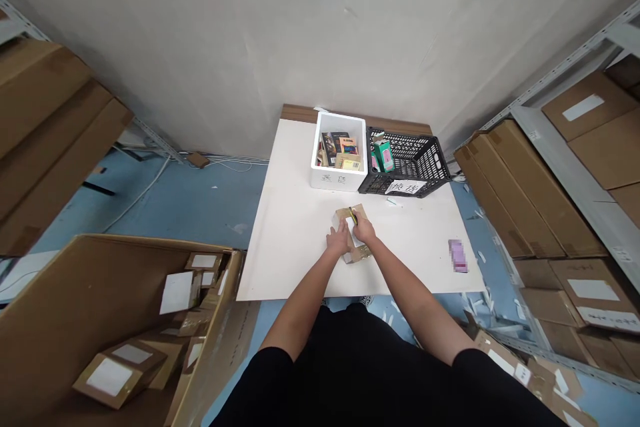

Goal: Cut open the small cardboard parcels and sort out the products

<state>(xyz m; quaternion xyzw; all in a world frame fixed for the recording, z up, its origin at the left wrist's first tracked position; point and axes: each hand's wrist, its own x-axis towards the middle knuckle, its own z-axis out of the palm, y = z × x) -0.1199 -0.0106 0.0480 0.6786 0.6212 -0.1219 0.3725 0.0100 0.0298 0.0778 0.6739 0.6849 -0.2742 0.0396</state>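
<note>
A small brown cardboard box (358, 254) with a white label lies near the middle of the white table. My left hand (339, 238) grips its left edge, with some fingers on the top face and others over the side. In my right hand (364, 227) is a yellow and black utility knife (353, 215), its fingers closed round the handle above the box's top. Whether the blade touches the cardboard is too small to tell.
Behind the box stand a white foam box (339, 179) of small packages and a black plastic crate (443, 173) with green cartons. A purple blurred item (457, 255) lies at the table's right. A large carton (150, 243) of parcels is at left; shelves (555, 153) with boxes line the right.
</note>
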